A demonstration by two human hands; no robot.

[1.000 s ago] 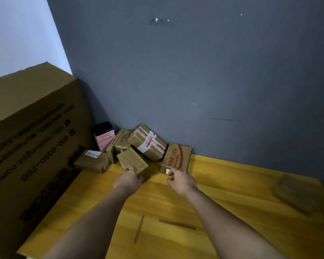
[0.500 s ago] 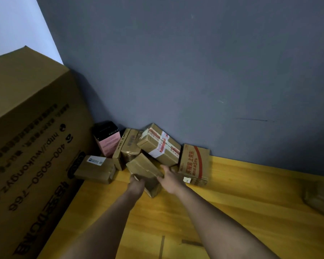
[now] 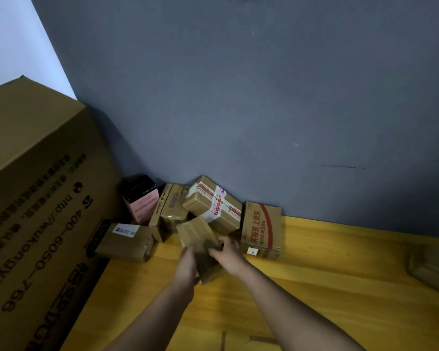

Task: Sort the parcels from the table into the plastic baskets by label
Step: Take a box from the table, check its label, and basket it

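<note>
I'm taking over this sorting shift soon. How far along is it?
Nothing visibly sorted; no basket is in view. In hand: left hand and right hand grip a plain brown parcel. Left on the table: the taped parcel, red-printed box, pink box and others.

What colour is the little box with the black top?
Pink, seen in the head view.

The scene is dim and a little grainy. The brightest part is the pale wall [image 3: 15, 46] in the upper left of the frame, while the grey wall [image 3: 264, 97] stays dull and even. A soft shadow falls behind the large carton [image 3: 36, 198] into the corner. The yellow table [image 3: 340, 287] shows a mild sheen. Straight edges bend near the frame borders, and the parcel [image 3: 431, 269] at the right edge is blurred.
</note>
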